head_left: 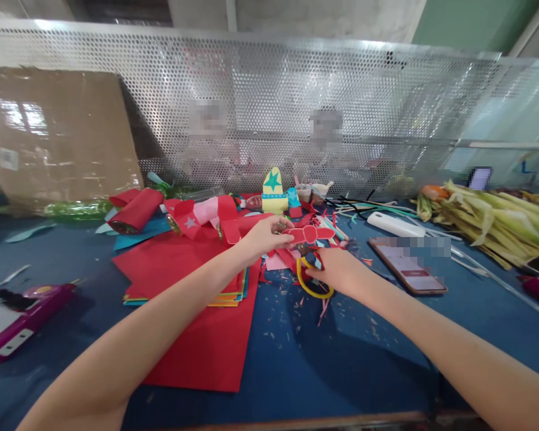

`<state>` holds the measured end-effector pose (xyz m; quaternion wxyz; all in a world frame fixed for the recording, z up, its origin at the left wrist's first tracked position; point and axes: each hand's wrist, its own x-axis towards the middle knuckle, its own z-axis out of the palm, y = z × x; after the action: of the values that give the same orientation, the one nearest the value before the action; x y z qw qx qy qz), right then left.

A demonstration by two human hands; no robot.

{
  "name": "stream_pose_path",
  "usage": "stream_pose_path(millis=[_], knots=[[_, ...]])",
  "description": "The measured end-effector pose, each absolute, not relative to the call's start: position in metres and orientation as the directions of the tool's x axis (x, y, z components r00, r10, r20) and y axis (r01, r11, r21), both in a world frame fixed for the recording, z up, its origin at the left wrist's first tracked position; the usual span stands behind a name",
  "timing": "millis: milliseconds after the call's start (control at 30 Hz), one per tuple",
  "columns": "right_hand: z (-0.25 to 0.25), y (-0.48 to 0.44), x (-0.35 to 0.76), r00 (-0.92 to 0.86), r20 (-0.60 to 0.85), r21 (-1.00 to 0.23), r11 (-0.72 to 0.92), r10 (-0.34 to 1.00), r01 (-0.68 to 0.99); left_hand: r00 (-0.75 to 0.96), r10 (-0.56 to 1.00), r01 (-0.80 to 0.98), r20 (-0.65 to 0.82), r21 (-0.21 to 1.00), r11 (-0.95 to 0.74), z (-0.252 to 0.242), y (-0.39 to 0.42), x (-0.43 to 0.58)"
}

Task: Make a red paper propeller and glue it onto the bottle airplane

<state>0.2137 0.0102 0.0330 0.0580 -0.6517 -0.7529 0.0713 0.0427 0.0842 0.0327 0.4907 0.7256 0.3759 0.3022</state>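
No writing can be read anywhere. The phone [408,264] shows a lit screen with a red bar, but its text is too small and partly blurred. The label on the cardboard [9,158] is illegible too.

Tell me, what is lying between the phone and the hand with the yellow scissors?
In the head view, between the smartphone and the right hand holding the yellow-handled scissors there is only blue table cover with a few tiny paper scraps.
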Motion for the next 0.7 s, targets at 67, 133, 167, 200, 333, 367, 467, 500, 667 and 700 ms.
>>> stream_pose_path(millis=[67,133,167,200,333,367,467,500,667,700], knots=[[0.037,0.005,0.217,-0.125,0.02,-0.214,0.127,0.992,0.969,0.537,0.839,0.255,0.083,0.933,-0.255,0.032,0.084,0.042],[0.044,0.001,0.226,-0.115,0.052,-0.282,0.125,0.992,0.951,0.546,0.833,0.265,0.084,0.926,-0.268,0.032,0.084,0.042],[0.048,0.0,0.232,-0.106,0.064,-0.331,0.122,0.992,0.936,0.554,0.828,0.269,0.082,0.924,-0.272,0.032,0.083,0.042],[0.05,0.001,0.239,-0.094,0.083,-0.39,0.12,0.992,0.913,0.564,0.822,0.271,0.078,0.923,-0.274,0.033,0.083,0.042],[0.048,0.01,0.263,-0.006,0.177,-0.627,0.117,0.984,0.77,0.605,0.794,0.282,0.055,0.918,-0.278,0.033,0.082,0.043],[0.045,0.013,0.267,-0.022,0.166,-0.685,0.131,0.986,0.716,0.612,0.789,0.289,0.045,0.917,-0.276,0.033,0.082,0.043],[0.035,0.018,0.27,-0.085,0.112,-0.816,0.141,0.99,0.56,0.629,0.778,0.322,0.006,0.908,-0.267,0.033,0.082,0.042],[0.032,0.018,0.27,-0.097,0.097,-0.846,0.134,0.99,0.516,0.634,0.774,0.336,-0.008,0.904,-0.265,0.033,0.082,0.041],[0.027,0.013,0.272,-0.094,0.061,-0.923,0.092,0.994,0.374,0.651,0.758,0.387,-0.045,0.879,-0.28,0.035,0.082,0.038],[0.027,0.013,0.273,-0.084,0.061,-0.93,0.087,0.995,0.358,0.65,0.759,0.389,-0.039,0.875,-0.288,0.038,0.082,0.037]])
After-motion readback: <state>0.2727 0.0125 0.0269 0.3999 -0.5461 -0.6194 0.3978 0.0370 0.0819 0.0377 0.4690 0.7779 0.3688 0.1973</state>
